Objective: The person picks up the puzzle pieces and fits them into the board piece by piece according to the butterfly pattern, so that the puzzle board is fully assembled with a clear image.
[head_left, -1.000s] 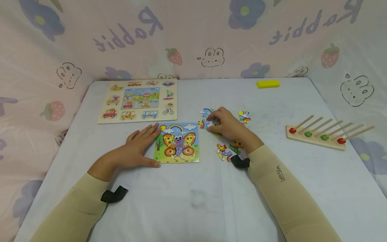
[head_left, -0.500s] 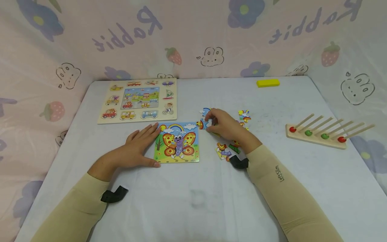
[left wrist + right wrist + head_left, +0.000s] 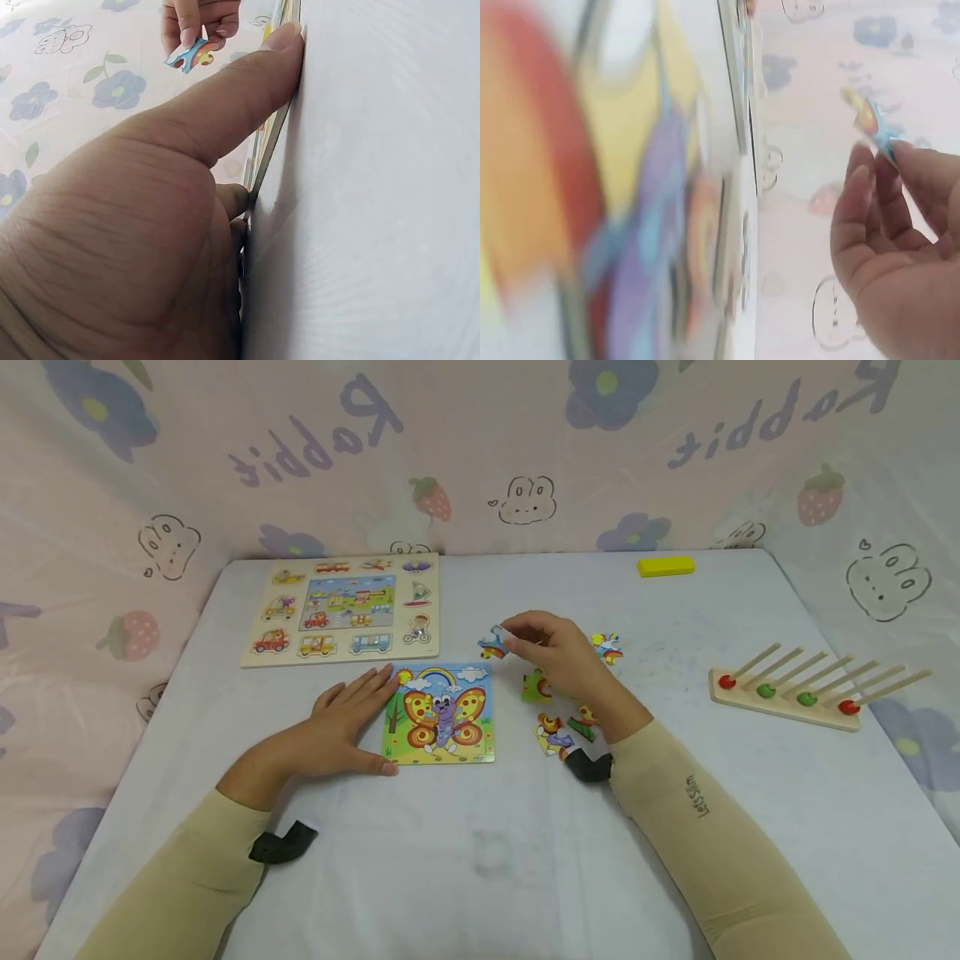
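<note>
A square butterfly puzzle board (image 3: 444, 718) lies on the white-covered table. My left hand (image 3: 337, 731) rests along its left side, fingers extended and the thumb (image 3: 262, 82) against the board's near edge. Between thumb and fingertips, my right hand (image 3: 558, 652) pinches a jigsaw piece (image 3: 492, 644) coloured blue, red and yellow, beyond the board's upper right corner. In the right wrist view this puzzle piece (image 3: 876, 124) is tilted, seen almost edge-on. Several loose pieces lie right of the board, among them a green one (image 3: 536, 686) and a purple-and-yellow one (image 3: 553, 735).
At the back left lies a wooden vehicle puzzle board (image 3: 341, 647). A yellow block (image 3: 665, 566) sits by the far edge. On the right stands a wooden peg rack (image 3: 783, 708) with red and green beads. Another loose piece (image 3: 607, 648) lies beyond the right wrist.
My right hand has picked up the blue piece from beside the board and moved it up and slightly left. A green piece now shows more fully. The left hand stays put.
</note>
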A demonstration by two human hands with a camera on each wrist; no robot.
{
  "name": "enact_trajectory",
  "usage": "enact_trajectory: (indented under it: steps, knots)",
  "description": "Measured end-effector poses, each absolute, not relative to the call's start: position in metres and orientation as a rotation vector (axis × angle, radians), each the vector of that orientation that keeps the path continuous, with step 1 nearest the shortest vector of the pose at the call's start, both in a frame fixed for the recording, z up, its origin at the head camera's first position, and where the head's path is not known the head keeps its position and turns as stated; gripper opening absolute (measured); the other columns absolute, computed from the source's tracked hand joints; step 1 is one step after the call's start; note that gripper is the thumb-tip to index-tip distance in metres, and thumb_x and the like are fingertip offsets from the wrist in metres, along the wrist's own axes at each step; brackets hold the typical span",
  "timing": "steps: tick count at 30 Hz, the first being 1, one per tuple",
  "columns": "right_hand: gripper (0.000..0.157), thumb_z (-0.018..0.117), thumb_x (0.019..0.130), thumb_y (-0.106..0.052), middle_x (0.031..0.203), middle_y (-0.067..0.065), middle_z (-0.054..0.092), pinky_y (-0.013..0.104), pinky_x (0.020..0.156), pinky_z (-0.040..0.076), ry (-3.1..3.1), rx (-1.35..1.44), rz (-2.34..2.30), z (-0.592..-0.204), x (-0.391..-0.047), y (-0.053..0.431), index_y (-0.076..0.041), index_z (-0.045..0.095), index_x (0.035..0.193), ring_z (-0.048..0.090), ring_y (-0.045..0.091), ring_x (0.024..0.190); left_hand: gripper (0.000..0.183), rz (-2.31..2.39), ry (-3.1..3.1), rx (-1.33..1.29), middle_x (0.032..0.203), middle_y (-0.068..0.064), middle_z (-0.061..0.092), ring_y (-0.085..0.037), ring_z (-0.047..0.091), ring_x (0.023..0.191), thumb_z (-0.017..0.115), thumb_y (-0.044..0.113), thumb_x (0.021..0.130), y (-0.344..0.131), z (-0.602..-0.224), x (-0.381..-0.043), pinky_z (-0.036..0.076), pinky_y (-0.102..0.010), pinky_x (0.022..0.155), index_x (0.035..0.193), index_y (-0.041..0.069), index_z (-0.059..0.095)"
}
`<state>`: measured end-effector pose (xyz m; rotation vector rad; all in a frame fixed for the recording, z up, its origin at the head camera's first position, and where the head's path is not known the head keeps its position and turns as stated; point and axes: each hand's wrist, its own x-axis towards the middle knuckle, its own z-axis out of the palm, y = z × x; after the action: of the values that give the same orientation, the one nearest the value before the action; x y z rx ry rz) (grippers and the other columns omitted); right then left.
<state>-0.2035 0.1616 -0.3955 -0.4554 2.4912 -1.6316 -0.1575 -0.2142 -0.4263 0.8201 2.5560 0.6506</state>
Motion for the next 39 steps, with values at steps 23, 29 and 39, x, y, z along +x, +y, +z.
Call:
enact_trajectory:
  steps: [23,29,39]
  knots:
    - [0.033,0.072,0.108,-0.017,0.143,0.011,0.066,0.045,0.111,0.049,2.771,-0.655,-0.840,-0.402,-0.188,0.118,-0.004,0.072,0.138,0.059,0.029,0.136,0.132,0.644,2.538,0.791,0.183,-0.001,-0.003,-0.027,-0.010,0.166,0.087,0.069,0.082,-0.214,-0.426,-0.160,-0.005,-0.065,0.124,0.177,0.013,0.014]
    - [0.062,0.062,0.113,-0.039,0.176,0.004,0.030,0.067,0.121,0.031,2.589,-0.916,-0.161,-0.389,-0.172,0.119,-0.015,0.046,0.168,0.014,0.035,0.164,0.131,0.630,2.543,0.802,0.183,-0.001,-0.003,-0.028,-0.010,0.166,0.087,0.069,0.083,-0.214,-0.426,-0.160,-0.004,-0.065,0.125,0.177,0.013,0.014]
    - [0.073,0.056,0.113,-0.053,0.177,0.008,0.027,0.067,0.123,0.025,2.638,-0.876,0.017,-0.386,-0.156,0.101,-0.011,0.039,0.171,0.016,0.033,0.164,0.130,0.659,2.538,0.801,0.183,-0.004,-0.002,-0.030,-0.009,0.166,0.087,0.068,0.084,-0.214,-0.425,-0.159,-0.004,-0.066,0.124,0.176,0.011,0.014]
